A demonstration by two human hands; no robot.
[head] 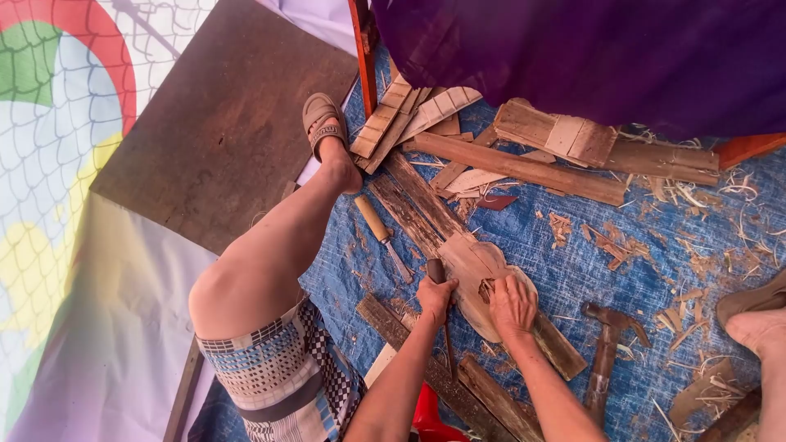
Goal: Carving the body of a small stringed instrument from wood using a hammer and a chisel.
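A brown board lies flat at the far left on the printed sheet, well apart from the work. The person's bare leg stretches forward beside it, and the sandalled foot rests at the edge of the blue tarp, just beside a stack of slats; judged from this pose, the leg steadies the seated body rather than the workpiece. A chisel with a pale handle lies on the tarp between the leg and the workpiece, within easy reach of the left hand. The left hand is closed around the dark handle of a tool, whose thin shaft runs back toward the body below the wrist; which end meets the wood cannot be told. The workpiece, a pale carved shape on a long dark plank, lies on the floor tarp directly in front of the person, its plank end pointing away toward the slats. The right hand presses on the carved part, fingers curled at its hollow, apparently to hold it against tool pressure. Planks lie under and beside the near end, likely as support. A hammer lies to the right, handle toward the person. Shavings cover the tarp. Long battens lie beyond. At the far right edge is another foot
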